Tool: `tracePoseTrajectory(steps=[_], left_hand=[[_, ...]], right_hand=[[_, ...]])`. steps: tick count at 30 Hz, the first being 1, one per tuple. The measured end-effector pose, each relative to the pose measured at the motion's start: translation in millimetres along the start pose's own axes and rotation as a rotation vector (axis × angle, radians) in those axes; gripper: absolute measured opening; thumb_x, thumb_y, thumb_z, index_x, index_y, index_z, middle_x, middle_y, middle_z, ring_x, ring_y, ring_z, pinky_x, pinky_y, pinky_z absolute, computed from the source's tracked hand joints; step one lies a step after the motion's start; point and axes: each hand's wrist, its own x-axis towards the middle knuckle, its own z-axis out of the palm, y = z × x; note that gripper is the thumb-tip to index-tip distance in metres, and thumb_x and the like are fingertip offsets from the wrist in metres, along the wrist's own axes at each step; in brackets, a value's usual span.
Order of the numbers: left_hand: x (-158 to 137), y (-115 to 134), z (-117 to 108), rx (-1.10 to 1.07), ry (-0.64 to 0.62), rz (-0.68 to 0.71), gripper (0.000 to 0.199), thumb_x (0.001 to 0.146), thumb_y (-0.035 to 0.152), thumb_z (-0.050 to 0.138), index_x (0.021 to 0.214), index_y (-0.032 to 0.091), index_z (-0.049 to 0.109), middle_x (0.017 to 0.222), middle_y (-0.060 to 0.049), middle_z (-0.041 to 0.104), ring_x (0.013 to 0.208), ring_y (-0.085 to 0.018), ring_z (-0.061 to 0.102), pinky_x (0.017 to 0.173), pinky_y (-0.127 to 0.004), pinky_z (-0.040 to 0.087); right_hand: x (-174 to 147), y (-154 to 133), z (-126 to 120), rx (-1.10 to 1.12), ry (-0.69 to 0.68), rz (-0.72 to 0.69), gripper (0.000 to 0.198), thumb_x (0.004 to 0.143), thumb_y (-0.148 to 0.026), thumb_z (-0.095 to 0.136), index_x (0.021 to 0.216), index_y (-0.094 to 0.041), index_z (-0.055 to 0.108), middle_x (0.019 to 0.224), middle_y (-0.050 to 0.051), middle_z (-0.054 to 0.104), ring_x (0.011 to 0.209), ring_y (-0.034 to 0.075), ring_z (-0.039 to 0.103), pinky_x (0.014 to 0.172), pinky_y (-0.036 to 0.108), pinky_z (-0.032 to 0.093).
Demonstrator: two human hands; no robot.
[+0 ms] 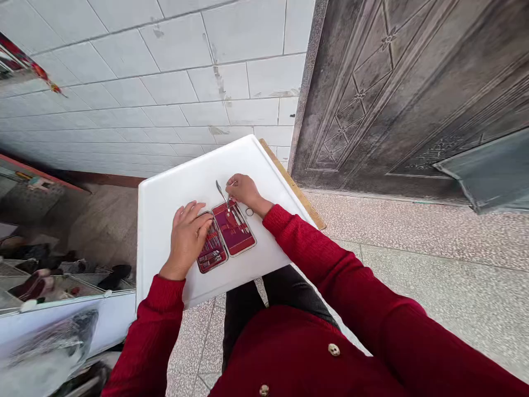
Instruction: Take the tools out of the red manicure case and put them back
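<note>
An opened manicure set case [235,247] lies on a white tabletop [165,201], with a dark red lining in both halves. Small metal tools are strapped into it, among them nail clippers [210,258] at the near end of the left half. My left hand [188,234] rests over the left half, fingers apart and fingertips by its upper edge. At the far end of the right half, my right hand [243,190] pinches what look like nail nippers [222,192], whose handles spread upward. Their tip is by the lining. A metal ring [249,212] shows beside the case.
Behind the table stands a white tiled wall [165,88], with a dark patterned door [363,99] to the right. A wooden strip [293,184] runs along the table's right edge. Shoes [37,281] sit on a rack at the left, near a clear plastic bag [58,342].
</note>
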Motion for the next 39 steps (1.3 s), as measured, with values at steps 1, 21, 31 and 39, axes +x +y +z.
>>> tracePoseTrajectory(steps=[1, 21, 31, 39], left_hand=[[3, 7, 3, -0.011, -0.048, 0.013, 0.036, 0.111, 0.038, 0.044, 0.115, 0.023, 0.076, 0.142, -0.011, 0.069, 0.142, -0.033, 0.055, 0.123, -0.060, 0.038], [31, 28, 28, -0.023, -0.075, 0.090, 0.024, 0.104, 0.019, 0.051, 0.103, 0.021, 0.075, 0.128, -0.010, 0.074, 0.128, -0.031, 0.062, 0.110, -0.052, 0.051], [12, 28, 28, 0.084, 0.078, 0.168, 0.031, 0.110, 0.023, 0.047, 0.109, 0.022, 0.078, 0.111, -0.006, 0.082, 0.107, -0.024, 0.074, 0.111, -0.047, 0.051], [12, 29, 32, 0.076, 0.058, 0.162, 0.031, 0.108, 0.017, 0.046, 0.115, 0.021, 0.077, 0.111, -0.008, 0.082, 0.107, -0.025, 0.075, 0.117, -0.050, 0.047]], right_hand=[[-1, 0, -1, 0.010, -0.002, -0.004, 0.015, 0.088, -0.015, 0.063, 0.103, -0.017, 0.068, 0.062, -0.007, 0.060, 0.059, 0.015, 0.064, 0.077, 0.028, 0.055], [6, -14, -7, -0.436, 0.001, -0.214, 0.015, 0.093, -0.017, 0.061, 0.095, -0.017, 0.076, 0.097, 0.006, 0.077, 0.088, 0.021, 0.067, 0.079, 0.030, 0.048], [-6, -14, 4, -0.503, -0.047, -0.235, 0.036, 0.091, -0.014, 0.063, 0.126, -0.015, 0.071, 0.100, 0.005, 0.077, 0.095, 0.023, 0.067, 0.084, 0.032, 0.046], [-19, -15, -2, -0.517, -0.088, -0.259, 0.040, 0.092, -0.012, 0.059, 0.129, -0.017, 0.073, 0.097, 0.002, 0.077, 0.092, 0.021, 0.067, 0.084, 0.031, 0.046]])
